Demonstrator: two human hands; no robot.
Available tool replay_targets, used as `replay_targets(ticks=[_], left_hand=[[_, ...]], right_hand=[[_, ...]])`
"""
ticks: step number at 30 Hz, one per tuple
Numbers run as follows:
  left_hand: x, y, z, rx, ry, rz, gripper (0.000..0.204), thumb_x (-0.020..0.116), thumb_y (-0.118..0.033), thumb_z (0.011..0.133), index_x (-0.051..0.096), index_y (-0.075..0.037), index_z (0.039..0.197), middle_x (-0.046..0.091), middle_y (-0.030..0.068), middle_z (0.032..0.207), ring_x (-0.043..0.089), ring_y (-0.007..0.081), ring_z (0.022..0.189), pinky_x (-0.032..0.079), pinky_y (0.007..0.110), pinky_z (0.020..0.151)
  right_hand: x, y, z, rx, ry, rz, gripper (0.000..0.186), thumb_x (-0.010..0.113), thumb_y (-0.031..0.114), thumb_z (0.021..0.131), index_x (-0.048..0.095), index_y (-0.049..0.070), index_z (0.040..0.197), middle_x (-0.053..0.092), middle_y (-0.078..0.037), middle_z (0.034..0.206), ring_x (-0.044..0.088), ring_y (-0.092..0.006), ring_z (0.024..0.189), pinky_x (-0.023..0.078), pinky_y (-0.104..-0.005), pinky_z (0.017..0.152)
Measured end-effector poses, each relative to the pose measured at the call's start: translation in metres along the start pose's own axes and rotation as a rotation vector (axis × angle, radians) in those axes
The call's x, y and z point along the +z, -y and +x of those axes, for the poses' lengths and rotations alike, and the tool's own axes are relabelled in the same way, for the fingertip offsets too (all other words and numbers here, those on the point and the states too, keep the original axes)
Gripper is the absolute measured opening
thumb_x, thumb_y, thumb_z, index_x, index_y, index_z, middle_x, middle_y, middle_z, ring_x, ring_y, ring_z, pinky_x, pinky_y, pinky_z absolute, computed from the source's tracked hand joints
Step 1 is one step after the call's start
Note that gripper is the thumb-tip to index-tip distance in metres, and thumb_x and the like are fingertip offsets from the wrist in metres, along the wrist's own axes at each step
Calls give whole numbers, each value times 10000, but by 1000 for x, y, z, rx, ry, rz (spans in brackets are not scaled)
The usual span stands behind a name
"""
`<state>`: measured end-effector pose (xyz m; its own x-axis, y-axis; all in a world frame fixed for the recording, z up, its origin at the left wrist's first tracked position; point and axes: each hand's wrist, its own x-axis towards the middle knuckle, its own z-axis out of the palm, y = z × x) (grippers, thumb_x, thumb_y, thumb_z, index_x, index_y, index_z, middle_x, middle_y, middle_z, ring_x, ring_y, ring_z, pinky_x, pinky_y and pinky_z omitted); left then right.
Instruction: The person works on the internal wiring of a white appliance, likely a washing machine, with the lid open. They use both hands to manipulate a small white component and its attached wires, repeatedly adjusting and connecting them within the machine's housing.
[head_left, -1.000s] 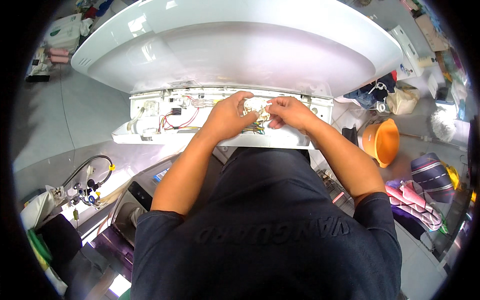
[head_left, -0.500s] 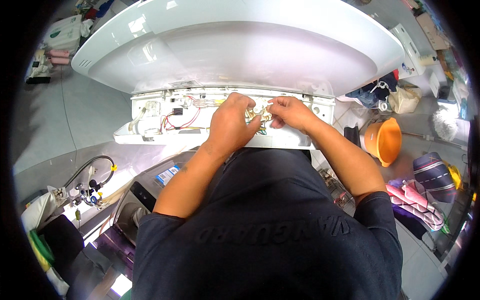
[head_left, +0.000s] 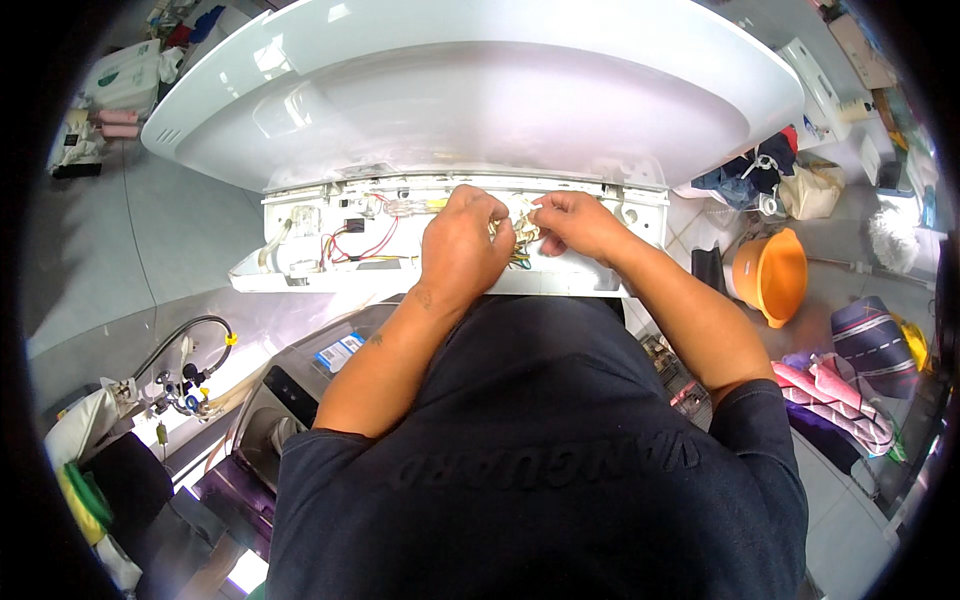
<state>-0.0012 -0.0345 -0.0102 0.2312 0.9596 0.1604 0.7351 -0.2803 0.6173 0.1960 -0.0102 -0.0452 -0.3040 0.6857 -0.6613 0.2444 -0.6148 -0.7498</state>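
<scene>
Dark shirt (head_left: 530, 430): nearest the camera; raised lettering across the chest; both bare forearms reach past it towards the work.
Left hand (head_left: 466, 240): back uppermost, fingers curled tightly inward; thumb side against the bundle's left edge; fingertips partly hidden, so what it has hold of cannot be told.
Right hand (head_left: 575, 225): thumb and forefinger drawn nearly together at the bundle's right edge, the other fingers loosely bent; whether a strand is pinched between them cannot be told.
Wire bundle (head_left: 525, 228): pale, tangled, compact; lies between the hands, to the right of the left fingers and to the left of the right fingertips; no clear long axis; both hands equally near; coloured ends emerge at its near side.
White housing (head_left: 325, 284): open, long axis running left to right under both hands; red wires (head_left: 388, 240) and a black connector (head_left: 354, 224) lie left of the left hand.
Curved white cover (head_left: 460, 110): beyond the housing, broad and glossy.
Orange basin (head_left: 770, 277): on the floor, well apart, right of the right forearm.
</scene>
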Motion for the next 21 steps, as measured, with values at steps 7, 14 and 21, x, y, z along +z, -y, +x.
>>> replay_targets(ticks=[7,14,21], left_hand=[[-4,-11,2,-3,29,36,174,735,-108,743,662,-31,881,621,134,951,644,332,750,536,429,650],[0,-10,7,24,78,98,198,710,-72,727,650,-3,903,602,159,951,652,358,764,546,442,667],[3,-5,15,82,113,131,195,716,-89,736,656,-22,910,627,144,952,658,333,757,548,423,681]], right_hand=[[1,-1,0,-11,0,-1,278,606,221,926,661,2,1088,663,-56,857,643,-126,656,537,-266,624],[1,-1,1,-11,-22,-18,241,596,214,923,662,10,1033,662,-60,852,638,-127,640,532,-268,615],[0,0,0,-18,-61,0,217,602,220,920,658,16,968,666,-62,842,637,-124,625,532,-269,605]])
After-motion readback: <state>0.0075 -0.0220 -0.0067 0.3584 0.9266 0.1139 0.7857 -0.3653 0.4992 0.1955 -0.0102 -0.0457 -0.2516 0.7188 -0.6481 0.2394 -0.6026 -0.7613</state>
